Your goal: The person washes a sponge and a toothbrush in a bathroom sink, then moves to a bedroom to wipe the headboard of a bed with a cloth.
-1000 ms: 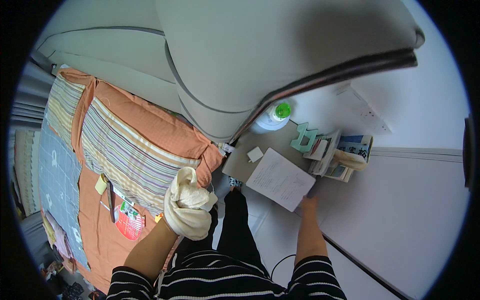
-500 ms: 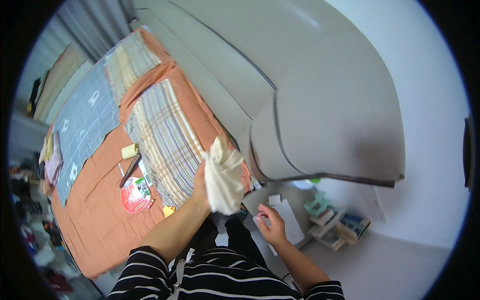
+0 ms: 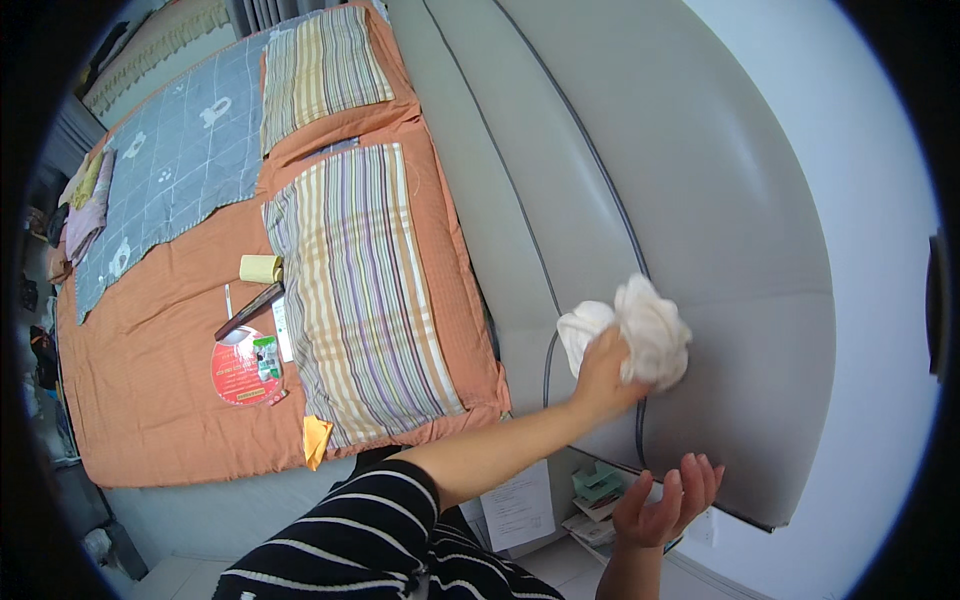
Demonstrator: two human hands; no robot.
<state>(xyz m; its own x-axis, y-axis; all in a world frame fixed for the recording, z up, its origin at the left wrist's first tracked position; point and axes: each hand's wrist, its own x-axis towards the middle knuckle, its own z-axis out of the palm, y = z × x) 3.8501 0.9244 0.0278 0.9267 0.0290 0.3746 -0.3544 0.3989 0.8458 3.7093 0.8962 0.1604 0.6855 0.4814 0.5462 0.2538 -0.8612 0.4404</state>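
Cloth (image 3: 657, 335): likely light, soft; grip where bunched. Left hand (image 3: 603, 376) clamps it toward headboard (image 3: 740, 220) near edge; right hand (image 3: 662, 512) empty, unclosed.

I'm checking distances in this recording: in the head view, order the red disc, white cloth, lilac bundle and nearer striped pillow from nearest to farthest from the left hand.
1. White cloth: in the left hand.
2. Nearer striped pillow: left of the hand, on the bed.
3. Red disc: farther left, beyond that pillow.
4. Lilac bundle: far left.
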